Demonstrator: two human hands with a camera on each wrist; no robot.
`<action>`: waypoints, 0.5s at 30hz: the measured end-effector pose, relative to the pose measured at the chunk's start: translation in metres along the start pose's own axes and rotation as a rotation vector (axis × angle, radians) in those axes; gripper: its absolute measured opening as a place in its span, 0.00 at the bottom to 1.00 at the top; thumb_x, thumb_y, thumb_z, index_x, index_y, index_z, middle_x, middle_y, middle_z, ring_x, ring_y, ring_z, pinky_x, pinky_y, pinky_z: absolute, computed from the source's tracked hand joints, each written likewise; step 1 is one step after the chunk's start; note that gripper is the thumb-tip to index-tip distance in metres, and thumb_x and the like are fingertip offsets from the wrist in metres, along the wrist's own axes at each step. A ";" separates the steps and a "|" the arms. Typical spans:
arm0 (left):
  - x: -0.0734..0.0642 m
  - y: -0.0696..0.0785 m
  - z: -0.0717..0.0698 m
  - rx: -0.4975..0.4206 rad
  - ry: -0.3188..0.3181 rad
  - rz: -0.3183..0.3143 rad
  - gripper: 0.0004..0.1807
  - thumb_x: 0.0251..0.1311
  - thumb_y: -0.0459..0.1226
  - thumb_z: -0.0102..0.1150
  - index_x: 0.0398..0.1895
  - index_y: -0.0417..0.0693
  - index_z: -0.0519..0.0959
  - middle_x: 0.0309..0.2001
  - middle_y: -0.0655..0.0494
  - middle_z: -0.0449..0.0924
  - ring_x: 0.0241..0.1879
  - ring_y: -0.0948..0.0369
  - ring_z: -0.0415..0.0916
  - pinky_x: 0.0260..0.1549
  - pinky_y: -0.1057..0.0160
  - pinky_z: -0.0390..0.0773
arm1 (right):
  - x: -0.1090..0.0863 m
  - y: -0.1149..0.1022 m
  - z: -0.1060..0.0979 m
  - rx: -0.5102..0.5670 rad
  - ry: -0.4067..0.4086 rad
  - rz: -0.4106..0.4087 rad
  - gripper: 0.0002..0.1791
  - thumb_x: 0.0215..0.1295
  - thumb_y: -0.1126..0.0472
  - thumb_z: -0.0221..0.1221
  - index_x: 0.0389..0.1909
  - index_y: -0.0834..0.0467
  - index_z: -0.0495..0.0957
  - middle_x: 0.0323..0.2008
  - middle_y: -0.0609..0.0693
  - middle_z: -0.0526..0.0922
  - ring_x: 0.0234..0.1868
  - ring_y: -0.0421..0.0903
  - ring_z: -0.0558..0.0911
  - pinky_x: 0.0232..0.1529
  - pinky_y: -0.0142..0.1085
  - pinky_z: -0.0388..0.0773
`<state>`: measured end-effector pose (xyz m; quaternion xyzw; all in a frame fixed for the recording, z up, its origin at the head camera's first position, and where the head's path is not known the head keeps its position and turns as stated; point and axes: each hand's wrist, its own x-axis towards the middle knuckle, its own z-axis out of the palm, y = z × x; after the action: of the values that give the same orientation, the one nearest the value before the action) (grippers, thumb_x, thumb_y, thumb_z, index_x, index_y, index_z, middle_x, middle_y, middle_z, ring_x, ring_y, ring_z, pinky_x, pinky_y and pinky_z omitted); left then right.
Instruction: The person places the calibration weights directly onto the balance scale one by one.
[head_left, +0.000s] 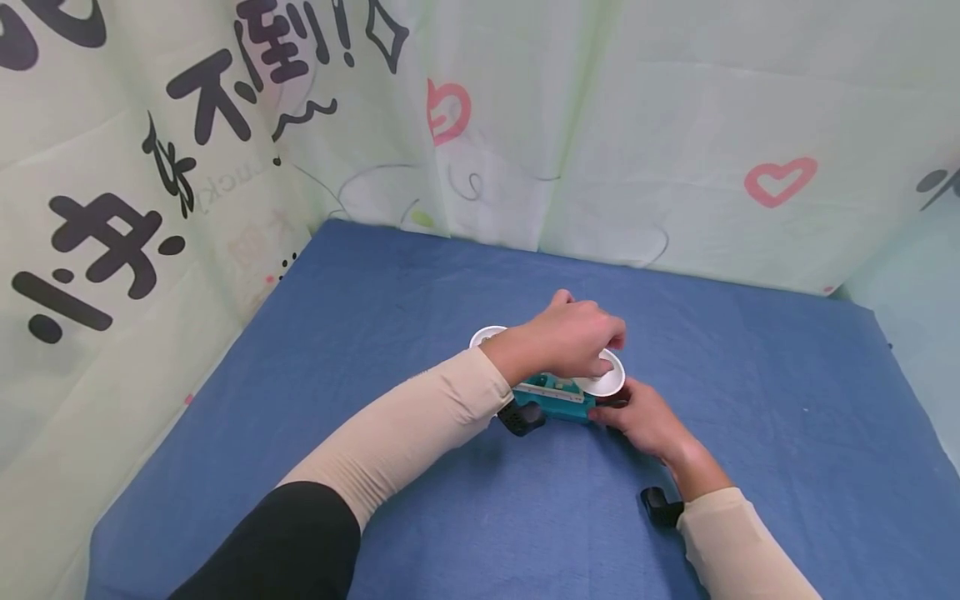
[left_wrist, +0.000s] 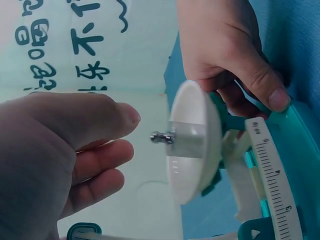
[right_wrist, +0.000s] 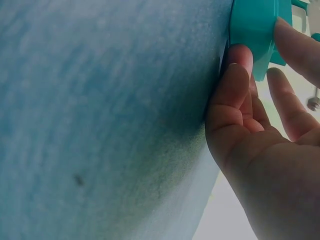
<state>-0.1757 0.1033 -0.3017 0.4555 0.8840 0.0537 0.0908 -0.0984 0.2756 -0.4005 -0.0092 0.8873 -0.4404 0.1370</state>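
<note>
A teal balance scale (head_left: 553, 407) with a ruler strip along its front stands on the blue cloth. Its right white pan (left_wrist: 187, 185) holds a metal weight with a knob (left_wrist: 162, 137). Just above that pan is my left hand (head_left: 573, 337), thumb and fingers apart; the left wrist view shows a gap between them and the knob. With thumb and fingers, my right hand (head_left: 641, 417) grips the right end of the teal base (right_wrist: 255, 30). The left pan (head_left: 486, 333) is mostly hidden behind my left wrist, and its contents are unclear.
Blue cloth (head_left: 420, 517) covers the table around the scale. Pale curtains (head_left: 675, 125) with printed writing and hearts hang at the back and left. Dark wrist devices (head_left: 660, 507) sit at both wrists.
</note>
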 end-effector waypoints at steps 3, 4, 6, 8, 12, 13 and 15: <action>0.000 0.001 -0.001 0.006 0.001 0.001 0.15 0.69 0.50 0.58 0.56 0.61 0.79 0.46 0.70 0.78 0.47 0.68 0.71 0.53 0.54 0.60 | 0.000 0.000 0.000 -0.007 0.000 0.006 0.27 0.65 0.62 0.66 0.59 0.73 0.71 0.52 0.65 0.79 0.46 0.54 0.79 0.42 0.41 0.77; 0.000 0.001 -0.002 0.007 0.000 0.000 0.15 0.69 0.50 0.57 0.56 0.61 0.79 0.46 0.70 0.78 0.48 0.68 0.71 0.54 0.54 0.60 | 0.001 0.000 0.000 -0.008 0.000 0.009 0.28 0.65 0.62 0.66 0.59 0.73 0.70 0.52 0.65 0.79 0.47 0.54 0.79 0.42 0.41 0.77; -0.001 0.001 -0.002 0.009 -0.001 -0.002 0.15 0.69 0.49 0.57 0.56 0.62 0.79 0.46 0.70 0.78 0.48 0.68 0.71 0.54 0.54 0.60 | 0.000 -0.001 0.000 -0.013 0.001 0.009 0.28 0.65 0.62 0.66 0.59 0.74 0.70 0.52 0.65 0.79 0.47 0.54 0.79 0.42 0.41 0.77; -0.001 0.001 -0.002 0.009 0.003 -0.002 0.15 0.69 0.49 0.57 0.56 0.62 0.79 0.47 0.70 0.78 0.48 0.68 0.71 0.55 0.53 0.60 | 0.000 -0.001 0.001 -0.010 0.002 0.006 0.27 0.65 0.62 0.66 0.59 0.73 0.71 0.52 0.64 0.79 0.46 0.54 0.79 0.42 0.41 0.77; -0.002 0.000 -0.004 0.008 0.006 -0.007 0.15 0.69 0.50 0.58 0.56 0.62 0.79 0.46 0.70 0.77 0.48 0.68 0.71 0.55 0.53 0.59 | -0.001 -0.001 0.002 -0.001 0.012 -0.007 0.25 0.64 0.63 0.66 0.57 0.72 0.72 0.50 0.62 0.80 0.45 0.54 0.79 0.42 0.40 0.77; -0.003 0.000 -0.004 0.004 0.005 -0.007 0.15 0.69 0.50 0.58 0.56 0.62 0.79 0.46 0.70 0.77 0.48 0.67 0.71 0.55 0.53 0.59 | -0.001 -0.002 0.002 0.001 0.017 -0.008 0.24 0.64 0.63 0.66 0.56 0.71 0.73 0.48 0.62 0.80 0.45 0.53 0.79 0.42 0.40 0.77; -0.004 0.000 -0.006 -0.003 0.001 -0.009 0.16 0.68 0.50 0.59 0.57 0.61 0.79 0.47 0.70 0.77 0.49 0.67 0.70 0.56 0.53 0.59 | 0.000 -0.002 0.002 0.003 0.022 -0.010 0.23 0.63 0.64 0.66 0.55 0.71 0.73 0.47 0.60 0.81 0.44 0.53 0.79 0.42 0.39 0.78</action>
<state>-0.1744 0.0999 -0.2954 0.4514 0.8859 0.0549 0.0915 -0.0976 0.2730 -0.4003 -0.0086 0.8879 -0.4426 0.1248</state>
